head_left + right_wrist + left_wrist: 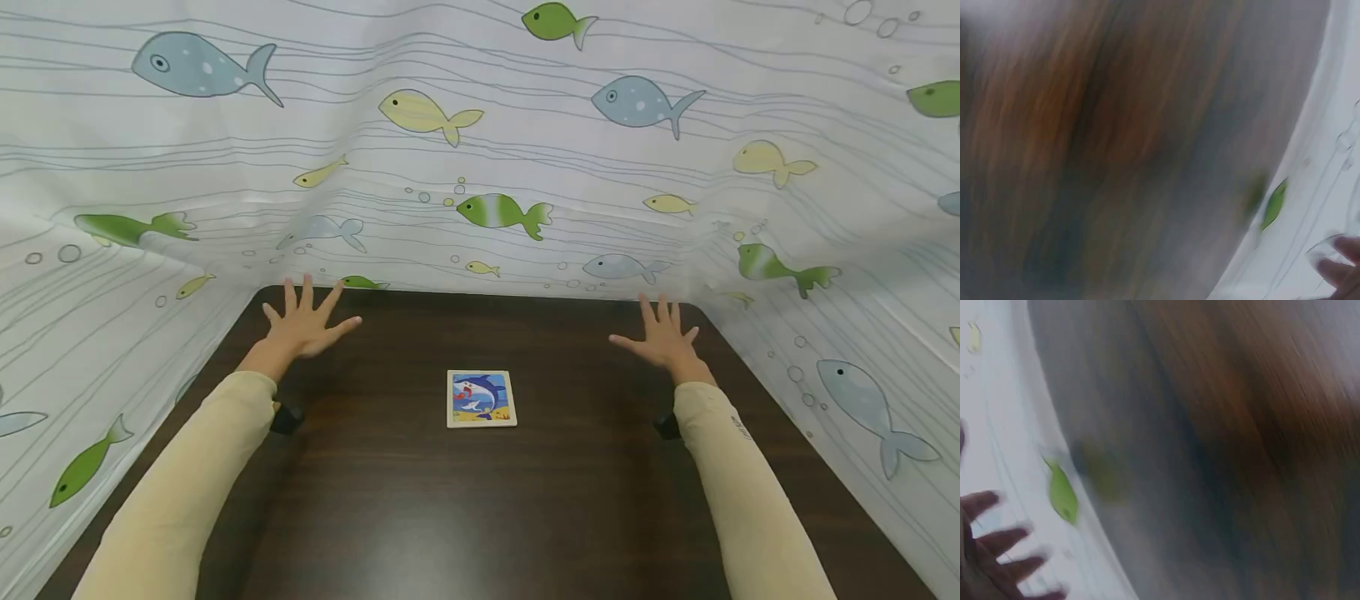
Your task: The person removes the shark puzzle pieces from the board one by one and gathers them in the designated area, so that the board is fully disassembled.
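Note:
A small square picture puzzle or card with a pale border lies near the middle of the dark table; it shows a blue-and-white shark over sand. My left hand is stretched out at the table's far left with its fingers spread, holding nothing. On the far right my right hand is likewise spread, thumb toward the middle, and grips nothing. Both hands are well apart from the picture. In the left wrist view several fingers show at the lower left; the right wrist view catches fingertips at the lower right corner.
The dark wood-grain table is bordered at the back and both sides by a white fish-printed curtain. Dark wrist straps show beneath the pale sleeves. Both wrist views are blurred.

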Motion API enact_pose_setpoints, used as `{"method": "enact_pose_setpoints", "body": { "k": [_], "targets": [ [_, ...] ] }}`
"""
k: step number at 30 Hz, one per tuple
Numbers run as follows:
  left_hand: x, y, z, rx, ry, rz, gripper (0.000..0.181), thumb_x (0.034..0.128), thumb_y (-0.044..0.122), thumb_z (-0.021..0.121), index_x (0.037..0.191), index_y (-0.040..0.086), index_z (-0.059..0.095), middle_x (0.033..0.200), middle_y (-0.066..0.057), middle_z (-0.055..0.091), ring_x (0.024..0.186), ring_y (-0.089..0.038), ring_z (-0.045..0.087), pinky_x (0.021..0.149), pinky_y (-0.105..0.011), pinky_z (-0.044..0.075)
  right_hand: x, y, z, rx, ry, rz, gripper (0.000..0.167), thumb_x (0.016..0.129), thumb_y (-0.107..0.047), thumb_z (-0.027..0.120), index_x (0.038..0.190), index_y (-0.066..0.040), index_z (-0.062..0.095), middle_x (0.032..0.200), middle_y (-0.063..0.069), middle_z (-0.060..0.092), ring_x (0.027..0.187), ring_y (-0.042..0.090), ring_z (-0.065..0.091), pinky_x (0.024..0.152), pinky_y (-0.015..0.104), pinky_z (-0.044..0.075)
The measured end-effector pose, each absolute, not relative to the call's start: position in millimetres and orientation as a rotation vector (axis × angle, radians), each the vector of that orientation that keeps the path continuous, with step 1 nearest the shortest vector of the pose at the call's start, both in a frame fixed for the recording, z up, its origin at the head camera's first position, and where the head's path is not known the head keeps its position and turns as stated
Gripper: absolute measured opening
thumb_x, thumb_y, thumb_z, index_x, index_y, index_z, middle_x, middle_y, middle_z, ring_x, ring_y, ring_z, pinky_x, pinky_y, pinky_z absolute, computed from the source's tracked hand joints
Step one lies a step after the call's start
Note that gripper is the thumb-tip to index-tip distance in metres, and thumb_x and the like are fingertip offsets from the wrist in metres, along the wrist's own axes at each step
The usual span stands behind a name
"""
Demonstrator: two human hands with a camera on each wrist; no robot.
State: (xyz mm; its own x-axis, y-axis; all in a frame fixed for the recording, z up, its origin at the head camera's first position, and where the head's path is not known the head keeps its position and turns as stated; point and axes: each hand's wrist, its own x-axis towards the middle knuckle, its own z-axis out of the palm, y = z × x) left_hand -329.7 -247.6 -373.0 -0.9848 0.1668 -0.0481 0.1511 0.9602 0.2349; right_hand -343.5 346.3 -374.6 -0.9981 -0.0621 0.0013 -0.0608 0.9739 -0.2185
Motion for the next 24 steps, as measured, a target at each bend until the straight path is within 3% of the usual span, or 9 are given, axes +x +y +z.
{"method": "enact_pose_setpoints", "body": {
  "k": [3, 5, 8, 11, 17, 21, 24],
  "targets": [
    [-332, -234, -365, 0.388, 3.011, 0.465, 0.086, 0.0954, 0.066, 0.032, 0.152, 0.003, 0.023, 0.153, -0.033, 0.02, 0.14, -0.055, 0.018, 0.105, -0.073, 0.018, -348, 330, -370, -0.169, 3.055, -0.421, 0.092, 0.093, -0.058, 0.05, 0.153, 0.001, 0.013, 0.154, 0.033, 0.018, 0.141, 0.052, 0.019, 0.106, 0.073, 0.018],
    [-332, -221, -360, 0.496, 2.973, 0.56, 0.077, 0.0975, 0.058, 0.04, 0.144, -0.004, 0.039, 0.142, -0.031, 0.043, 0.129, -0.05, 0.042, 0.102, -0.064, 0.034, -349, 313, -366, -0.247, 3.009, -0.474, 0.077, 0.096, -0.049, 0.051, 0.146, 0.006, 0.031, 0.146, 0.032, 0.037, 0.133, 0.05, 0.035, 0.104, 0.065, 0.031],
    [-329, -194, -358, 0.636, 2.895, 0.643, 0.067, 0.0957, 0.049, 0.052, 0.134, -0.006, 0.051, 0.129, -0.027, 0.058, 0.117, -0.042, 0.057, 0.097, -0.055, 0.045, -347, 280, -366, -0.383, 2.92, -0.54, 0.058, 0.097, -0.039, 0.054, 0.135, 0.005, 0.05, 0.136, 0.027, 0.052, 0.124, 0.044, 0.049, 0.099, 0.056, 0.043],
    [-321, -164, -362, 0.73, 2.827, 0.617, 0.073, 0.0899, 0.05, 0.061, 0.135, -0.006, 0.05, 0.13, -0.024, 0.059, 0.119, -0.038, 0.058, 0.098, -0.051, 0.046, -342, 245, -373, -0.508, 2.802, -0.579, 0.051, 0.095, -0.035, 0.058, 0.129, 0.003, 0.057, 0.132, 0.023, 0.057, 0.118, 0.039, 0.056, 0.096, 0.051, 0.047],
    [-303, -112, -387, 0.866, 2.713, 0.42, 0.1, 0.0765, 0.051, 0.076, 0.145, -0.008, 0.034, 0.148, -0.023, 0.041, 0.137, -0.038, 0.04, 0.111, -0.05, 0.034, -331, 193, -390, -0.622, 2.635, -0.621, 0.045, 0.091, -0.029, 0.065, 0.127, -0.003, 0.061, 0.119, 0.015, 0.067, 0.103, 0.026, 0.066, 0.089, 0.042, 0.053],
    [-294, -94, -402, 0.914, 2.672, 0.276, 0.107, 0.0751, 0.055, 0.076, 0.15, -0.002, 0.025, 0.156, -0.02, 0.027, 0.144, -0.036, 0.028, 0.114, -0.05, 0.029, -325, 174, -397, -0.64, 2.639, -0.598, 0.043, 0.091, -0.025, 0.066, 0.129, -0.007, 0.061, 0.108, 0.008, 0.07, 0.094, 0.018, 0.066, 0.085, 0.038, 0.053],
    [-289, -86, -404, 0.908, 2.671, 0.196, 0.103, 0.078, 0.06, 0.07, 0.154, 0.009, 0.022, 0.16, -0.015, 0.021, 0.146, -0.034, 0.025, 0.113, -0.052, 0.028, -321, 164, -397, -0.672, 2.67, -0.567, 0.04, 0.092, -0.02, 0.065, 0.129, -0.006, 0.062, 0.099, 0.006, 0.07, 0.084, 0.015, 0.062, 0.077, 0.033, 0.052]
  ]
}}
